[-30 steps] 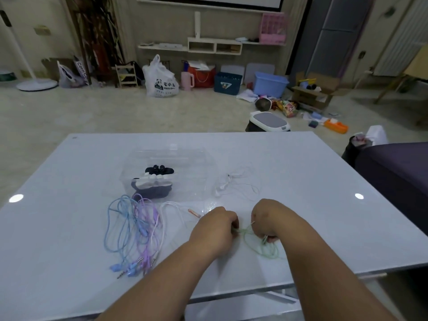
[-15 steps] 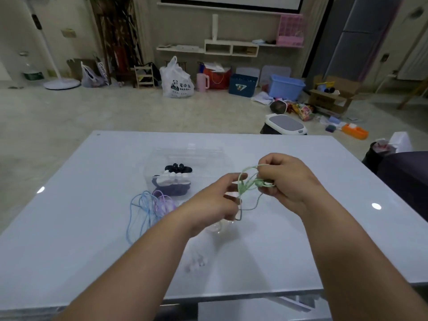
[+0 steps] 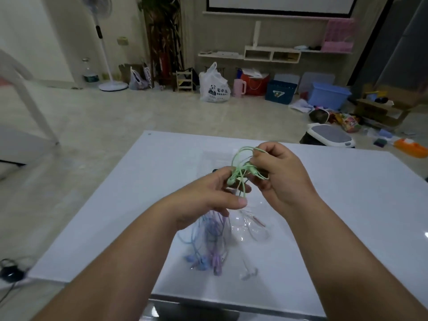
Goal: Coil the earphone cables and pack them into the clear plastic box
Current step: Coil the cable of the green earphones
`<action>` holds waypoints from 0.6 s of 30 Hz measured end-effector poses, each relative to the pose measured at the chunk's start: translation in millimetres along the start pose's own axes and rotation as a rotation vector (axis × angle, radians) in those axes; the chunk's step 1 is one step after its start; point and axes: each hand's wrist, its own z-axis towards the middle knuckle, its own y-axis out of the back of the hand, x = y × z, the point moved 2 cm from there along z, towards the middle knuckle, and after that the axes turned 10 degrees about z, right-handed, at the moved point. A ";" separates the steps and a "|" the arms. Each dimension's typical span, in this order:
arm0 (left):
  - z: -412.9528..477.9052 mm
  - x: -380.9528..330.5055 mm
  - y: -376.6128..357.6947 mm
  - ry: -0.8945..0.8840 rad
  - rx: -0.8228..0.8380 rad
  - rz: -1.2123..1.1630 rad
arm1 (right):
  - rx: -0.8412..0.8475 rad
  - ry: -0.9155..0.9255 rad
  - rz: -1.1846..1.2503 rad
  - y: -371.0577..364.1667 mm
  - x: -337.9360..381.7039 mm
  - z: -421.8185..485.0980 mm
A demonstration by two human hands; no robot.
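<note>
Both hands are raised above the white table point(image 3: 347, 216) with a green earphone cable point(image 3: 239, 170) bunched in loops between them. My right hand point(image 3: 281, 179) pinches the upper loops with curled fingers. My left hand point(image 3: 213, 195) holds the lower strands and earbud end between its fingers. The clear plastic box point(image 3: 208, 158) lies behind the hands, mostly hidden. Blue and purple earphone cables point(image 3: 208, 242) lie loose on the table under my left forearm. A white earphone cable point(image 3: 250, 230) lies beside them, faint against the table.
The table's front edge is near my elbows and its left edge runs diagonally. The floor beyond holds a white bag point(image 3: 214, 85), blue bins point(image 3: 327, 95), a stool point(image 3: 330, 136), a standing fan point(image 3: 108, 42) and scattered clutter.
Both hands lifted the green cable off the table and raised it in front of the box. The head turned left, shifting the table to the right in view.
</note>
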 end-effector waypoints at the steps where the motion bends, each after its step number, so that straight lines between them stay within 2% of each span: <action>1: -4.2 0.7 8.0 -0.006 -0.019 0.013 | 0.003 -0.006 0.017 -6.3 -4.0 1.6; 11: -58.6 22.0 90.7 0.089 -0.155 0.170 | 0.044 -0.178 0.055 -64.3 -67.3 23.2; 16: -65.5 28.6 121.5 0.185 -0.432 0.172 | 0.024 -0.262 0.111 -81.7 -92.5 26.5; 18: -66.9 31.9 128.5 0.235 -0.477 0.157 | 0.014 -0.300 0.141 -87.0 -101.3 26.5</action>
